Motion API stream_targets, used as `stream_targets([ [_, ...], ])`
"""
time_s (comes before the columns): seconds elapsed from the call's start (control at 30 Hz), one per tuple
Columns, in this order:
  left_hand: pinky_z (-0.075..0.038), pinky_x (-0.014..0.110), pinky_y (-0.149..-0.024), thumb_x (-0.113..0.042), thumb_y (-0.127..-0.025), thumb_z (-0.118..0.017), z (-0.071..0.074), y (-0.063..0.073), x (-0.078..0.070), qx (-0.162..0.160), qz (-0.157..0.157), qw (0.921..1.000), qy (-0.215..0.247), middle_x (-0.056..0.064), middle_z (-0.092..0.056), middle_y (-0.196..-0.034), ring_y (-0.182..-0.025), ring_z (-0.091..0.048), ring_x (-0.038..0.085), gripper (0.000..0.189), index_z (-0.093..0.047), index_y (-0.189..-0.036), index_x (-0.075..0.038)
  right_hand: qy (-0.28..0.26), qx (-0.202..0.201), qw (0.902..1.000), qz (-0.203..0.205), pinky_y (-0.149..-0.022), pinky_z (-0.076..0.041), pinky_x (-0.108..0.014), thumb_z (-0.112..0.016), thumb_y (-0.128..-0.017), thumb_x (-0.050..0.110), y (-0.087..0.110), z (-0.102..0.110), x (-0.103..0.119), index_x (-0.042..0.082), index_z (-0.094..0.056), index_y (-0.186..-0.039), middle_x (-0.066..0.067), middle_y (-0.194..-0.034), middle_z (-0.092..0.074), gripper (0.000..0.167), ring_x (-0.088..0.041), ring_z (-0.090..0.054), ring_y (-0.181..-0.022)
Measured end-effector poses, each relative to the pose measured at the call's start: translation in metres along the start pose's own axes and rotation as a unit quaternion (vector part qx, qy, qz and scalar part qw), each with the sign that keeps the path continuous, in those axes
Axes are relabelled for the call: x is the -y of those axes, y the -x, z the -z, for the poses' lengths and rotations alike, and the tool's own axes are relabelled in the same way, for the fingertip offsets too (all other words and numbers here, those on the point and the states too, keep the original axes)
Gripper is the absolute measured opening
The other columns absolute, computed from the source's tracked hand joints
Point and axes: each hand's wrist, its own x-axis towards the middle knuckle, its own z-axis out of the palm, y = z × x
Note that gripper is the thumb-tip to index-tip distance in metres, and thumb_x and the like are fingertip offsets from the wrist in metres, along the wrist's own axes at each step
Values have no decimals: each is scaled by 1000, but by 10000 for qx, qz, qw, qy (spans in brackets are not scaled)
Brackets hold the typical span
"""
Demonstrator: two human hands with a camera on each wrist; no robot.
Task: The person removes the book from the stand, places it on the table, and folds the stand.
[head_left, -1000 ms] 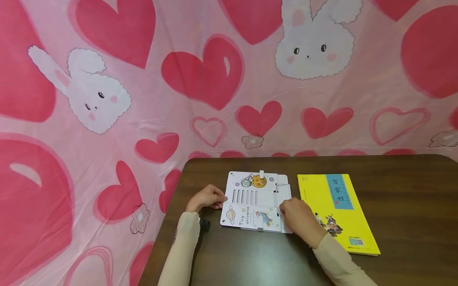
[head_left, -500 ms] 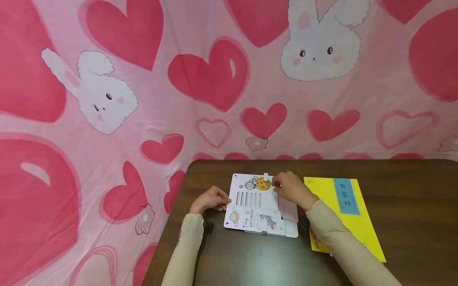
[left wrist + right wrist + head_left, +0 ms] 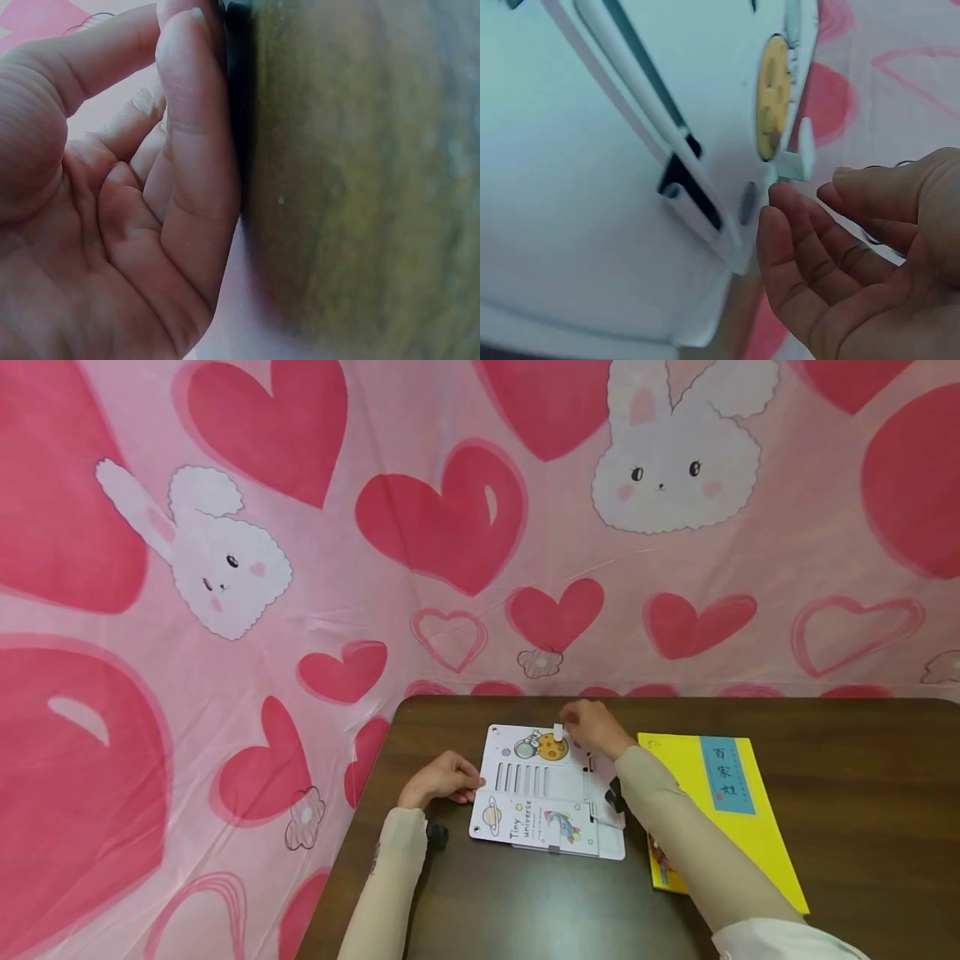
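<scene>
A white folding book stand (image 3: pixel 558 783), printed with an astronaut, a planet and "Tiny universe", lies flat on the table. My left hand (image 3: pixel 442 778) pinches its left edge between thumb and fingers; the left wrist view shows the thumb and forefinger close together at a dark edge. At the stand's far edge, a small white page clip (image 3: pixel 558 732) sticks up beside the yellow moon print. My right hand (image 3: pixel 597 727) is next to that clip, fingers loosely bent. In the right wrist view, a gap shows between thumb and fingertips, just short of the clip (image 3: pixel 805 150).
A yellow book (image 3: pixel 750 852) with a blue title panel lies right of the stand, partly under the right forearm. The brown wooden table (image 3: pixel 540 910) meets a pink heart-and-rabbit cloth (image 3: pixel 465 527) at its back and left. Black wrist cameras (image 3: pixel 437 837) sit on both wrists.
My right hand has gone from the stand's right-hand edge up to its far edge, beside the clip. The left hand keeps its place, and the head view has shifted slightly.
</scene>
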Motion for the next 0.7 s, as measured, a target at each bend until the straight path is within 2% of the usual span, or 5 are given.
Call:
stream_targets([
  [0.13,-57,20,-58,-15,-96,-75,1,0,-1,18,31,10000,-49,0,-66,-68,-59,-63,8,17,-78,-96,2,-17,119,9999,20,-99,-55,-49,-58,-98,2,-7,-4,-3,-4,-70,-125,-23,-123,-69,30,-32,-60,-104],
  [0.27,-57,20,-58,-15,-95,-75,3,0,-3,-10,-9,10000,-29,0,-67,-68,-59,-63,8,17,-78,-96,2,-100,-8,9999,95,-97,-54,-49,-59,-92,-4,-10,-6,-3,-5,-72,-120,-24,-118,-70,31,-32,-59,-101],
  [0.5,-58,21,-59,-15,-96,-75,2,3,-3,24,41,10000,-20,0,-66,-68,-59,-63,8,18,-78,-97,2,-247,164,9995,-122,-103,-53,-50,-58,-92,-5,-8,-13,-5,-5,-67,-130,-23,-123,-68,39,-33,-58,-106],
  [0.6,-58,22,-59,-15,-96,-75,1,3,-3,19,74,10000,17,0,-66,-69,-59,-63,9,18,-78,-98,2,-181,211,9996,13,-108,-51,-52,-55,-95,-5,-6,-13,-5,-5,-67,-131,-24,-128,-68,38,-34,-60,-112],
  [0.7,-58,21,-59,-16,-96,-74,1,1,-2,-15,28,10000,-32,1,-67,-69,-60,-63,9,18,-79,-97,1,-32,314,9989,348,-113,-47,-57,-54,-97,-2,-2,-5,-6,-8,-64,-134,-28,-134,-66,38,-40,-61,-122],
])
